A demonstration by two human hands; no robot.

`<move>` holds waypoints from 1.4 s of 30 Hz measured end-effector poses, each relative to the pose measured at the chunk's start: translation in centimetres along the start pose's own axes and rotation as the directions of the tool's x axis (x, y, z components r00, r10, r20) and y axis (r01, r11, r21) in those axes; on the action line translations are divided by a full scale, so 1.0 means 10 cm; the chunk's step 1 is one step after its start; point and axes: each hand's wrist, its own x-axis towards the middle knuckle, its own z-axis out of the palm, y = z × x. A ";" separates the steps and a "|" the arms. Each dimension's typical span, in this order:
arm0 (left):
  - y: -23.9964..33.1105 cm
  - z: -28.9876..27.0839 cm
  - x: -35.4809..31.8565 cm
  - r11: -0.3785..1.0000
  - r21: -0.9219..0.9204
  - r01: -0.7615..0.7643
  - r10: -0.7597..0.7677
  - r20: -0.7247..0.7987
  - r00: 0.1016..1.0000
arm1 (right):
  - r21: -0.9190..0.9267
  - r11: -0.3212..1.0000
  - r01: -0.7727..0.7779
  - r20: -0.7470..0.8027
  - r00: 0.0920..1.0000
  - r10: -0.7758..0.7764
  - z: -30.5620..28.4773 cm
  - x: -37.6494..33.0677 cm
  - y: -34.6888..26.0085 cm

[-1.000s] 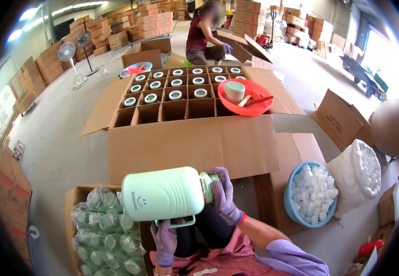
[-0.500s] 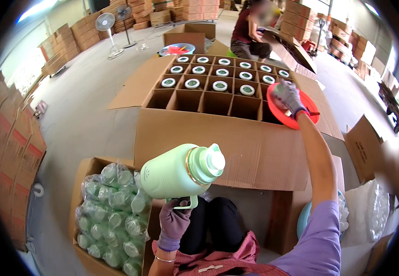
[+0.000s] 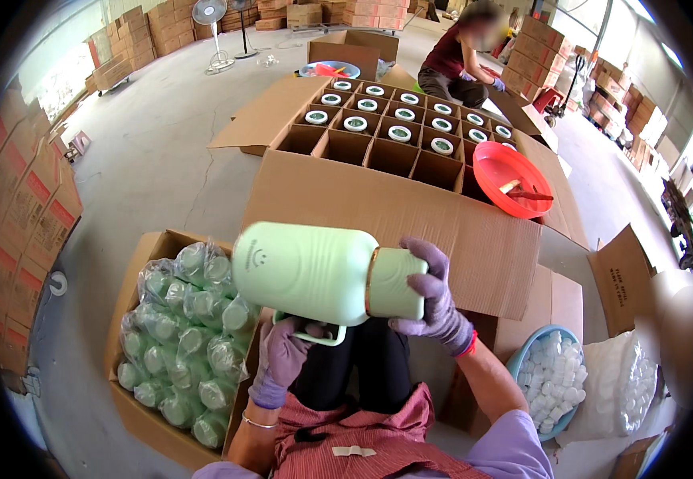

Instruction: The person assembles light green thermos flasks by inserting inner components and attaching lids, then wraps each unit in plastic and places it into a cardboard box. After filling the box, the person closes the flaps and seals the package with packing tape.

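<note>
I hold a pale green flask [image 3: 306, 271] sideways above my lap, its bottom to the left. My left hand [image 3: 287, 355], in a purple glove, grips its handle from below. My right hand [image 3: 434, 299], also gloved, is closed around the green cap [image 3: 394, 283] at the flask's right end. In front of me stands a large cardboard box with dividers [image 3: 378, 156]; several of its far cells hold flasks standing upright. A red basin [image 3: 514, 176] rests on the box's right side with a small tool in it.
A cardboard box [image 3: 135, 383] at my left holds several green flasks wrapped in clear bags. A blue basin of white caps [image 3: 550, 375] sits at my right beside a clear bag of more. Another person [image 3: 462, 60] crouches beyond the big box. Stacked cartons line the walls; a fan stands far back.
My right hand came back from the red basin and now closes on the flask's cap. The flask has been lowered and turned level.
</note>
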 end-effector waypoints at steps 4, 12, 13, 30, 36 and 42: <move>0.19 -0.10 -0.01 0.962 0.266 0.070 -0.059 -0.049 0.997 | 0.113 0.974 -0.196 -0.054 0.978 0.203 0.15 -0.04 -0.15; 0.09 -0.26 -0.12 0.699 -0.488 0.522 -0.373 0.374 0.849 | -0.126 0.800 0.587 0.330 0.785 -0.524 -0.10 0.22 -0.38; 0.00 -0.36 -0.16 0.488 -0.590 0.643 -0.422 0.485 0.766 | -0.104 0.718 0.688 0.433 0.681 -0.590 -0.16 0.27 -0.41; -0.78 -0.16 -0.45 0.995 0.094 -0.014 -0.002 0.171 0.985 | 0.697 -0.269 -0.664 0.542 0.243 0.804 0.16 -0.44 0.01; -0.45 -0.19 -0.53 0.658 0.584 -0.476 0.171 0.500 0.849 | 0.548 0.044 -0.835 0.588 0.422 0.690 0.26 -0.68 0.38; -0.72 -0.71 -0.77 0.795 -0.155 0.586 -0.511 0.349 0.786 | 0.242 0.076 -0.967 0.766 0.239 0.596 0.45 -0.68 0.08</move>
